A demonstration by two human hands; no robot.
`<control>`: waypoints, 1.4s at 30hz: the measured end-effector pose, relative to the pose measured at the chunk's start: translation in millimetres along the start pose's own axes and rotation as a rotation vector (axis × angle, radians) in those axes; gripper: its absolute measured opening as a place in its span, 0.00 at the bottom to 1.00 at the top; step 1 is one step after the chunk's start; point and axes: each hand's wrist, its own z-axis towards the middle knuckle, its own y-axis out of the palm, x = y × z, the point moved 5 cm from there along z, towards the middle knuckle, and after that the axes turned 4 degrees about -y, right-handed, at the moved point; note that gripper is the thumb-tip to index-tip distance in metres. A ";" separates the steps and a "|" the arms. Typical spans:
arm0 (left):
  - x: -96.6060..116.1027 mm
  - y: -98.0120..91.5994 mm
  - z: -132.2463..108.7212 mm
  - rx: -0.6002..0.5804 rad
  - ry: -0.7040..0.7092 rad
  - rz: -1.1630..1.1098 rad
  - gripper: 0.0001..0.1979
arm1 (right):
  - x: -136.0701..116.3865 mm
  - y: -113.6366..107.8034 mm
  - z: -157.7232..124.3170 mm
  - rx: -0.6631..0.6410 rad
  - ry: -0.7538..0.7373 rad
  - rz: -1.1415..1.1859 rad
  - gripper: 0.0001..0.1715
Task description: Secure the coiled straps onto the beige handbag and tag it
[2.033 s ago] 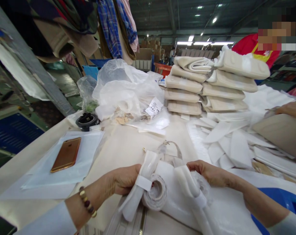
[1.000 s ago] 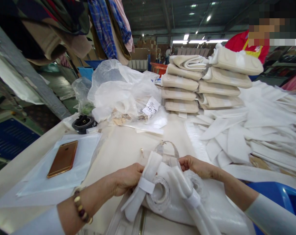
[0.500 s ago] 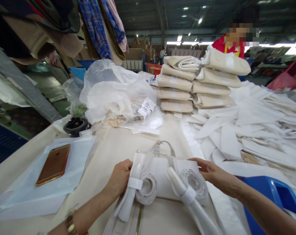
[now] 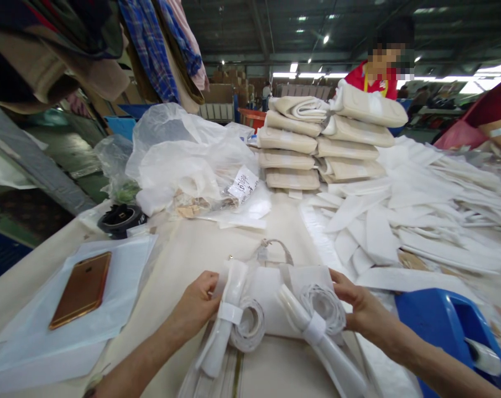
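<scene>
A white wrapped bundle lies on the table in front of me, with two rolled straps at its front and a thin cord loop at its top. My left hand grips the bundle's left edge beside the left wrapped strap. My right hand holds the right edge next to the right rolled strap. Both hands have their fingers curled on the white wrapping.
A gold phone lies on clear sleeves at the left. Plastic bags and stacked beige folded items stand behind. Loose white paper strips cover the right side. A blue tape dispenser sits at the right. A person in red stands behind the stacks.
The bundle was lowered from a raised, tilted hold to lie flat on the table. My hands moved out to its two edges, and the view shifted to the right.
</scene>
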 end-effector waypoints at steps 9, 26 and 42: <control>-4.3 11.9 -12.3 -0.365 -0.170 -0.354 0.11 | -10.2 6.4 -26.8 0.339 -0.536 -0.350 0.14; 21.0 8.4 -31.1 -0.393 -0.039 -0.315 0.25 | -7.2 19.8 -39.4 -0.175 -0.048 0.044 0.16; 2.6 6.5 -55.4 -0.516 -0.049 -0.256 0.20 | 0.1 23.0 -53.6 -0.216 -0.091 -0.021 0.08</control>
